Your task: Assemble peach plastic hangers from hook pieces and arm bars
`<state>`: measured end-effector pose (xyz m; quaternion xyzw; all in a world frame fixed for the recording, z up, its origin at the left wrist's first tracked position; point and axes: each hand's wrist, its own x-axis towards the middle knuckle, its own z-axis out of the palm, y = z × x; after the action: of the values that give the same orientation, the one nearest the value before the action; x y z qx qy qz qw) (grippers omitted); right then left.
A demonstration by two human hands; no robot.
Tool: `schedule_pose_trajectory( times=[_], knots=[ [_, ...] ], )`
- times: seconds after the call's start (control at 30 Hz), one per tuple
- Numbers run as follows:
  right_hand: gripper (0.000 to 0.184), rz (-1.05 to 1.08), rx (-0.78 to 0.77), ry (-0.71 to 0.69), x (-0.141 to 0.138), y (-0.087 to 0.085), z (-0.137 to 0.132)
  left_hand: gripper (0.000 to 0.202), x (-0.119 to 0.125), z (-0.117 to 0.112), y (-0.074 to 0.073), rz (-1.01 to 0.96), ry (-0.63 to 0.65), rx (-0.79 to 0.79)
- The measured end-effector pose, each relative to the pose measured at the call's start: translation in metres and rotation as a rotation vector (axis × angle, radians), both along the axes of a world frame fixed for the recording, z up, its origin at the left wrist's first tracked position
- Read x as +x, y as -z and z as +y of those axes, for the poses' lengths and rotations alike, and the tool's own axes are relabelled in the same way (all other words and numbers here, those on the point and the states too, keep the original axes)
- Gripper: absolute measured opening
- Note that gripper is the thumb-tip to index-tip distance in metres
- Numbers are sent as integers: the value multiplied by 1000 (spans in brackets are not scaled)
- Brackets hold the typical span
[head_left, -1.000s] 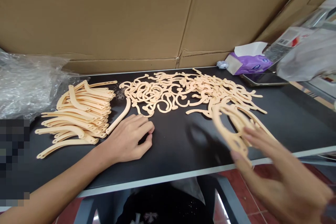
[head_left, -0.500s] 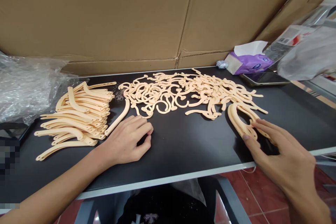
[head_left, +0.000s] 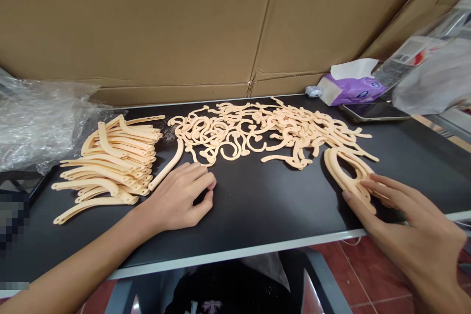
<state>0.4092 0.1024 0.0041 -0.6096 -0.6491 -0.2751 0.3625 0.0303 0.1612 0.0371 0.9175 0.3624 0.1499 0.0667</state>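
Note:
My left hand (head_left: 182,196) rests on the black table with its fingers curled in, nothing visible in it. Beside it, a single curved cream plastic hanger arm (head_left: 167,164) leans toward the stacked hanger arms (head_left: 110,162), which have holes at their ends. Cream hanger hooks (head_left: 235,132) with round ends lie in a loose heap beyond my hands. At the right, my right hand (head_left: 412,225) has its thumb and fingers on either side of a small stack of folded hangers (head_left: 340,171) lying on the table. The far side of that stack is partly hidden by my fingers.
Crumpled clear plastic wrap (head_left: 40,122) lies at the left. A purple tissue pack (head_left: 353,89) and a phone (head_left: 375,112) sit at the back right, near a plastic bag (head_left: 430,78). Cardboard (head_left: 165,24) stands behind the table (head_left: 250,206).
My right hand has moved slightly right and the folded hangers under it now lie closer together. My left hand stays put; the whole view has shifted a little.

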Motion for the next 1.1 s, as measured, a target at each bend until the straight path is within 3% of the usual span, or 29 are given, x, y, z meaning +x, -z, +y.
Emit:
schedule_pose_trajectory(
  times=[0.17, 0.37, 0.5, 0.6, 0.67, 0.8, 0.93, 1.1],
  knots=[
    [20, -18, 34, -15, 6, 2, -1, 10, 0, 0, 0, -2, 5, -1],
    [27, 34, -58, -14, 18, 9, 2, 11, -1, -1, 0, -3, 6, 19],
    [29, 3, 20, -45, 13, 7, 13, 11, 0, -2, 0, 3, 3, 31],
    [23, -15, 41, -125, -15, -11, 25, 12, 0, -2, 0, 5, 5, 47],
    [21, -6, -1, -298, -44, -28, 35, 12, 0, -3, 0, 7, 9, 60],
    [17, -91, -233, -649, -111, -50, 66, 14, 1, -4, 0, -8, -20, 134],
    [21, -295, -343, -815, -154, -41, 100, 14, -4, -1, -3, -55, -207, 310],
    [21, -306, -335, -837, -161, -21, 119, 18, -12, 5, -7, 48, -477, 458]
  ],
)
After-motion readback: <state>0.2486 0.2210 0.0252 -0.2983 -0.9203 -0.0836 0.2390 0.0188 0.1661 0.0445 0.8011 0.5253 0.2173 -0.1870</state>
